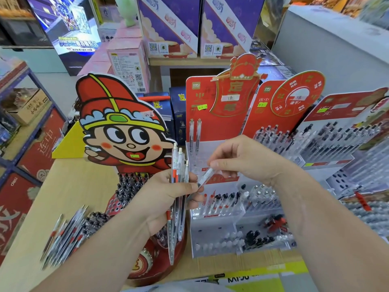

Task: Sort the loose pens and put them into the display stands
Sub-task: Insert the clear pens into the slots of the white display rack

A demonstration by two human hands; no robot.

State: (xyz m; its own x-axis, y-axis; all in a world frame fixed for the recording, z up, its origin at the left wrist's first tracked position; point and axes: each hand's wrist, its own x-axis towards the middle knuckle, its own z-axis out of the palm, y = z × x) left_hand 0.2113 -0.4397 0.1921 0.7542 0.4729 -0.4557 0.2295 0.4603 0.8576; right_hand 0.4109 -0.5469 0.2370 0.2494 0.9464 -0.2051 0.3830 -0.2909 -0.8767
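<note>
Display stands (212, 216) crowded the table (69, 192). Left hand (162, 199) gripped a pen bundle (179, 163); right hand (242, 159) pinched one clear pen (205, 175).

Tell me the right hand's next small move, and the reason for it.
Probably draw the clear pen away from the left hand and lower it into a free hole of the clear stand. The right hand pinches that one pen, the left hand grips a bundle of pens, and only two pens stand in the stand's back row.
</note>
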